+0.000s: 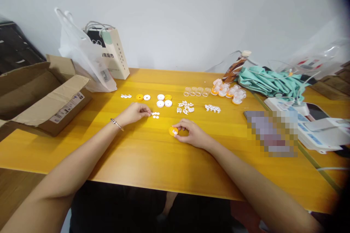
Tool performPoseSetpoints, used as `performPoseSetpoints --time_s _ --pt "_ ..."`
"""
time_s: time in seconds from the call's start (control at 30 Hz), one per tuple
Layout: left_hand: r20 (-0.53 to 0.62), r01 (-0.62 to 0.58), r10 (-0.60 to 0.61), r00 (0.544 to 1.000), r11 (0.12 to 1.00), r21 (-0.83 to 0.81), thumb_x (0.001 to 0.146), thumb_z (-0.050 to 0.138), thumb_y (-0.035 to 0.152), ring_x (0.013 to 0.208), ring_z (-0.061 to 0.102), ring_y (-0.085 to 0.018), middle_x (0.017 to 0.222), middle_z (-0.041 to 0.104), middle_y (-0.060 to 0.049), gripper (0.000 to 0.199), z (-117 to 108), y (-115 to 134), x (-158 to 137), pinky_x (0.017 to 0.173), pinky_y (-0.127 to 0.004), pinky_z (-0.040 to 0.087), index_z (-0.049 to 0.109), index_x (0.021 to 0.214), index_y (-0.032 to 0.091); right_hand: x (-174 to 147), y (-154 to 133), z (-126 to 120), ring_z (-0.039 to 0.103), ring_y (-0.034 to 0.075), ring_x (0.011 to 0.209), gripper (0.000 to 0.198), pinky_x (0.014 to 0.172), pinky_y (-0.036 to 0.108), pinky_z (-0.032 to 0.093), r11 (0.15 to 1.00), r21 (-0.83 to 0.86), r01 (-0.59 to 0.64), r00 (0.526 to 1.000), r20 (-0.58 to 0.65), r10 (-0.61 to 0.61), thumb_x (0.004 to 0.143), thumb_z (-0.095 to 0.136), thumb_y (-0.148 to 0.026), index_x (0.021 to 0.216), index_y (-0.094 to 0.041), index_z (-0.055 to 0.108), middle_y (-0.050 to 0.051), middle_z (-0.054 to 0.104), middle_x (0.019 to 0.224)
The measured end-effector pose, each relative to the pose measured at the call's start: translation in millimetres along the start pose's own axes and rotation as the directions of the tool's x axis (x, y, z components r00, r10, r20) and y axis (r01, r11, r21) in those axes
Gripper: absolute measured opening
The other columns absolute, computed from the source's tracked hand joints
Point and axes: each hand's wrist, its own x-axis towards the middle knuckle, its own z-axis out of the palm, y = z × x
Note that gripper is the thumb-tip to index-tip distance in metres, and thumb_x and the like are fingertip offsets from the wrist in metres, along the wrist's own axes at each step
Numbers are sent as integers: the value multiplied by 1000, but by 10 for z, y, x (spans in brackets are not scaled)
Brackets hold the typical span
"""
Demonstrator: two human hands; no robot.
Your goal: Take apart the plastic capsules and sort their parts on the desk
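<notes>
Work looks partway: clear-domed pieces [237,96] grouped rear right, white frames [179,110] and clear cups [205,94] lie loose; right hand [190,133] pinches yellow disc [171,130], white bits [174,131] on it, over table [142,167]; left hand [134,113], fingertips nearly together, at small white discs [157,117] (grip unclear)

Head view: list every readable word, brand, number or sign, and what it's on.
"镜超市": paper bag, front; the character before it is partly covered.
"NF", probably: brown bottle; the rest is unreadable.
Too small or blurred: the bag's other print, the white label on the cardboard box, and any print on the blue patches of the white item at right.
</notes>
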Motion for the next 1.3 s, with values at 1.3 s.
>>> performPoseSetpoints --time_s 1.3 --pt "102 -521 511 853 837 165 89 46 29 89 51 -17 97 57 -5 17 741 516 -110 82 -31 40 57 96 18 22 -19 -13 50 13 71 14 68 27 42 998 -60 -6 999 38 9 73 60 -23 87 -19 62 1 54 74"
